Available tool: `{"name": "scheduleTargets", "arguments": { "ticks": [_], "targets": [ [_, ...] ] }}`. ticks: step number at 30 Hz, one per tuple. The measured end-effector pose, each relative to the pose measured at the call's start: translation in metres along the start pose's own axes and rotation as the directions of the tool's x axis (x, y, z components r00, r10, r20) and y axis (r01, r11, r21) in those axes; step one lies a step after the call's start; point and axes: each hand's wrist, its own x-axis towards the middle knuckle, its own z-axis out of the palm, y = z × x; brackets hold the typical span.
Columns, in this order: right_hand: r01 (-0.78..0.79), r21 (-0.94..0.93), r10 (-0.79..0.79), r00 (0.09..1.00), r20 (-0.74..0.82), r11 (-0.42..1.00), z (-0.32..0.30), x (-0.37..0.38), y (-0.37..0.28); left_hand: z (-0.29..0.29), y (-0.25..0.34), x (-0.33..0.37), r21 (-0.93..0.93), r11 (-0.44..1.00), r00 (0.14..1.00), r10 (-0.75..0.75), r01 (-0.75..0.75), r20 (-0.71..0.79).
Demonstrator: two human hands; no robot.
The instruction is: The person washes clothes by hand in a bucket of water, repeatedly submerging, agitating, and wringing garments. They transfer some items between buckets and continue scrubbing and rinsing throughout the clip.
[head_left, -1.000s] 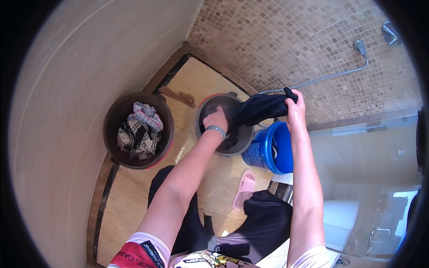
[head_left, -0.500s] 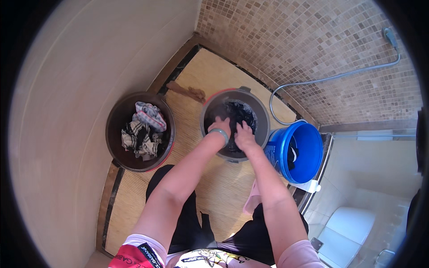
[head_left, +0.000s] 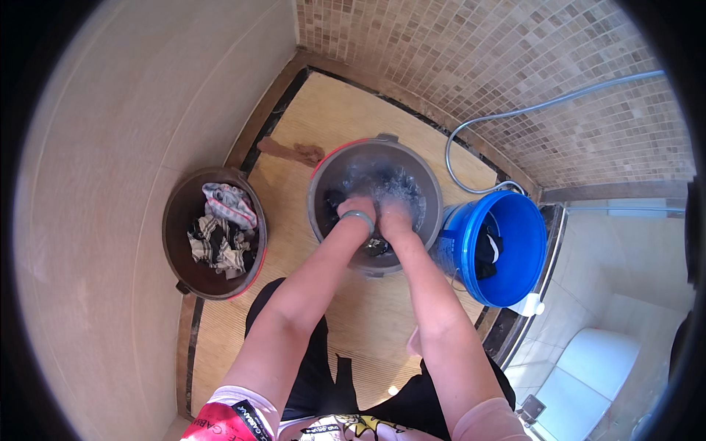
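Yellow ribbed floor supports a round grey plastic tub around the fingers. Left hand and right hand dip into splashing water; finger spread or grip cannot be told. Dark wet cloth shows just beside them. Seemingly dunking; lifting would need a firm hold.

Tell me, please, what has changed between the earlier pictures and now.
The right hand, earlier holding dark cloth up to the right, has brought it leftward and down into the grey basin beside the left hand; splashing water hides any grip. The blue bucket and patterned clothes stayed put.
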Motion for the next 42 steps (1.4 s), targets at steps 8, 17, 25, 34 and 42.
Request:
{"name": "scheduleTargets", "arguments": {
  "ticks": [8,17,25,34,42],
  "targets": [
    [0.098,0.987,0.295,0.946,-0.133,0.13,-0.057,-0.051,-0.033,-0.033,0.005,-0.024,-0.75,0.466,0.864,0.068,-0.469,-0.499],
    [0.107,0.74,0.278,0.883,-0.377,0.664,-0.039,-0.011,0.012,-0.04,0.014,-0.062,-0.845,-0.284,0.891,0.116,0.453,0.438],
    [0.395,0.162,-0.209,0.74,-0.639,0.904,-0.068,-0.116,-0.13,-0.001,-0.045,0.006,-0.828,-0.502,0.645,0.724,0.25,-0.244],
    [0.212,0.449,-0.042,0.933,-0.359,0.868,-0.081,-0.05,-0.058,-0.02,-0.009,-0.049,-0.729,-0.507,0.871,0.417,0.46,0.259],
    [0.417,-0.026,-0.326,0.67,-0.667,0.909,-0.058,-0.098,-0.114,-0.014,-0.024,-0.042,-0.691,-0.607,0.882,0.462,0.393,0.096]
  ]
}}
